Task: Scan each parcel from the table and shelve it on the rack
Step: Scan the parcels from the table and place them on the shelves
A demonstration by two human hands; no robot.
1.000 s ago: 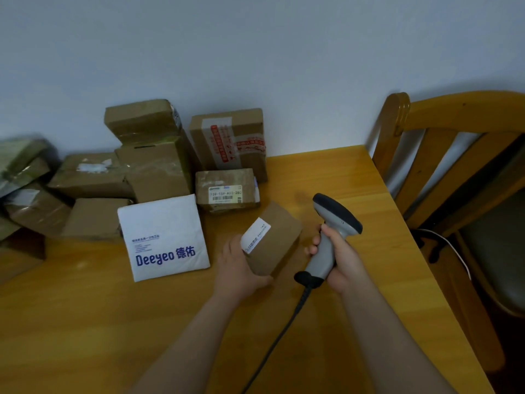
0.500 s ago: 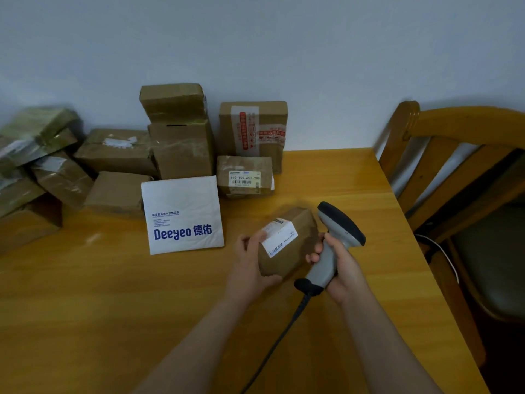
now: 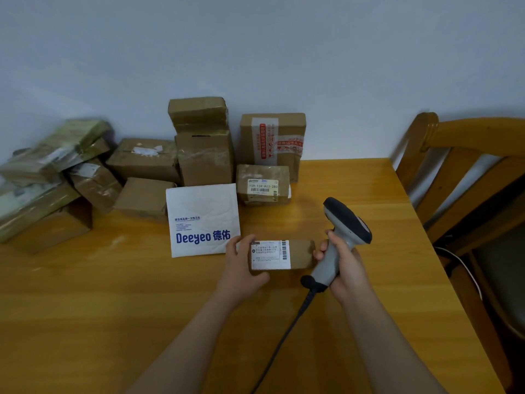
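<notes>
Small brown parcel (image 3: 298, 253), white barcode label (image 3: 270, 255) facing up, near-centre of the worktop (image 3: 85, 308); can't tell if it sits on the wood or is lifted just off it. Left grip (image 3: 241, 268) clasps its left end, thumb on the near edge, fingers curled over the far edge. Right grip (image 3: 345, 268) is wrapped around the grey handle of the barcode scanner (image 3: 348, 223), dark head up, just right of the parcel. Black cable (image 3: 284, 336) runs from the handle base toward the near edge.

White Deeyeo mailer (image 3: 203, 220) lies flat just far-left of the parcel. Behind it, a small box with printed label (image 3: 262, 184), a red-taped box (image 3: 272, 140) upright at the wall, and two stacked boxes (image 3: 203, 143). More taped cartons (image 3: 56, 177) are heaped far-left.

Worktop is yellowish wood, glossy, its far edge against a plain pale wall (image 3: 255, 52). Wooden chair (image 3: 468, 180) stands off the right edge.
</notes>
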